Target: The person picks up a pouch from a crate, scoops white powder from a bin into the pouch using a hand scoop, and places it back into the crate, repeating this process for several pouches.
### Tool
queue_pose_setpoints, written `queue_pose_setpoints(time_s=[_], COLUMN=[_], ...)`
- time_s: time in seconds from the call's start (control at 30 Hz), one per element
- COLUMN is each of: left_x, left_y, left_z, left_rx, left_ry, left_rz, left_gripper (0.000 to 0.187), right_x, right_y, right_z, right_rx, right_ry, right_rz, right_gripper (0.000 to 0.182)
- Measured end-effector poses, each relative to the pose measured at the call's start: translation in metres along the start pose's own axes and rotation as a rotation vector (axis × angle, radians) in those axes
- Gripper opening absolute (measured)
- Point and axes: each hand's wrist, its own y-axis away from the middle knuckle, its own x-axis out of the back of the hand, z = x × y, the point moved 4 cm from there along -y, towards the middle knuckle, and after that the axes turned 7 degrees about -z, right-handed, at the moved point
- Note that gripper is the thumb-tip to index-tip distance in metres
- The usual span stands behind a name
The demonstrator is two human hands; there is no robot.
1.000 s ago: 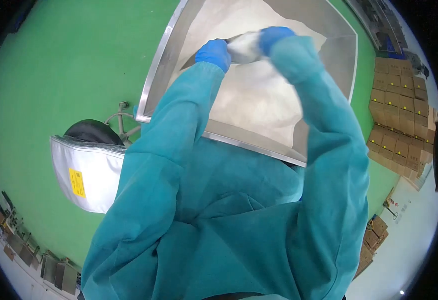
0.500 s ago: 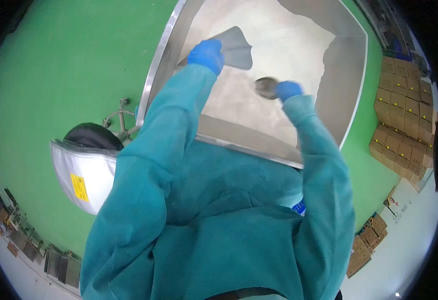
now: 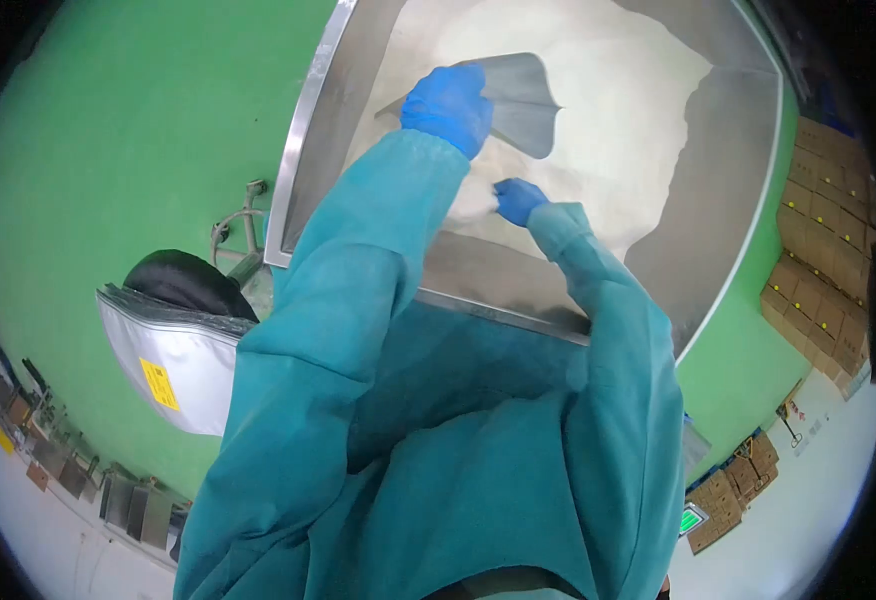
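Observation:
White powder (image 3: 618,120) lies spread across a large metal bin (image 3: 728,140). My left hand (image 3: 450,108), in a blue glove, is closed around a grey foil bag (image 3: 520,105) that flares out to the right over the powder. My right hand (image 3: 520,201), also gloved in blue, is closed just below and right of the bag. It grips a small round scoop (image 3: 472,200), which seems heaped with powder, so its bowl barely stands out. The scoop's handle is hidden in my fingers.
Left of the bin, a stack of silver foil bags (image 3: 198,375) with a yellow label rests by a round black seat (image 3: 186,283). Cardboard boxes (image 3: 823,250) are piled at right on the green floor (image 3: 138,120). The bin's near rim (image 3: 498,313) runs before my body.
My right hand has moved left and slightly down with the scoop, closer to the bag. Its bowl, dark before, now looks white. My left hand and the bag have shifted slightly right in view.

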Motion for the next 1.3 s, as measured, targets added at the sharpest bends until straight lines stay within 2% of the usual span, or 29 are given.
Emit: queue_pose_setpoints(time_s=[0.1,0.2,0.27,0.37,0.43,0.47,0.5,0.57,0.67,0.77,0.8,0.83,0.87,0.97,1.0,1.03,1.13,1.2,1.23,1.3], left_x=[-0.005,-0.014,-0.019,-0.017,-0.037,-0.04,-0.035,-0.02,-0.018,-0.016,-0.017,-0.011,-0.007,-0.011,-0.011,-0.013,-0.014,-0.024,-0.025,-0.019], left_y=[-0.003,-0.011,-0.012,-0.008,-0.023,-0.029,-0.027,-0.018,-0.018,-0.014,-0.016,-0.01,-0.008,-0.005,-0.005,-0.004,-0.007,0.0,0.004,-0.003], left_z=[-0.008,-0.012,-0.01,0.008,-0.005,-0.009,-0.006,0.001,-0.01,-0.018,-0.02,-0.018,-0.014,-0.012,-0.01,-0.01,-0.011,-0.009,-0.009,-0.008], left_rx=[-0.006,-0.057,-0.101,-0.116,-0.15,-0.164,-0.129,-0.05,-0.075,-0.054,-0.066,-0.054,-0.053,-0.07,-0.081,-0.085,-0.055,-0.056,-0.068,-0.081], left_ry=[-0.015,0.011,0.017,-0.017,-0.019,-0.022,-0.028,-0.035,0.01,-0.014,-0.068,-0.035,-0.006,0.038,0.039,0.037,-0.065,-0.09,-0.068,-0.061], left_rz=[-0.04,-0.027,-0.006,-0.089,0.018,0.073,0.064,0.045,0.042,0.097,-0.008,-0.024,-0.026,0.03,0.051,0.067,0.016,-0.04,-0.026,0.013], left_gripper=[0.042,0.041,0.039,0.034,0.028,0.025,0.027,0.03,0.032,0.036,0.04,0.04,0.039,0.039,0.04,0.041,0.043,0.044,0.044,0.044], right_x=[0.067,0.152,0.201,0.274,0.289,0.285,0.278,0.267,0.257,0.244,0.232,0.223,0.201,0.089,0.05,-0.006,-0.042,-0.081,-0.094,-0.085], right_y=[0.078,0.159,0.186,0.224,0.212,0.19,0.183,0.172,0.18,0.21,0.235,0.261,0.251,0.166,0.132,0.081,0.016,-0.033,-0.041,-0.075], right_z=[0.012,0.02,0.03,-0.034,-0.062,-0.064,-0.081,-0.128,-0.136,-0.09,-0.089,-0.088,-0.057,0.056,0.08,0.113,0.039,0.018,0.01,0.001], right_rx=[-0.011,-0.032,0.0,-0.244,-0.177,-0.13,-0.006,-0.111,-0.112,-0.294,-0.359,-0.427,-0.409,-0.358,-0.207,-0.045,-0.001,0.089,0.103,0.143], right_ry=[0.032,0.07,0.17,0.273,0.47,0.493,0.456,0.544,0.36,0.552,0.581,0.614,0.568,0.326,0.402,0.335,-0.024,0.029,-0.047,-0.181], right_rz=[0.007,0.17,0.201,0.232,0.365,0.394,0.508,0.392,0.439,0.301,0.285,0.28,0.21,0.091,0.062,0.101,0.141,0.097,0.11,0.196], right_gripper=[0.036,0.035,0.034,0.033,0.036,0.032,0.025,0.022,0.022,0.017,0.016,0.016,0.018,0.026,0.029,0.028,0.028,0.027,0.027,0.028])
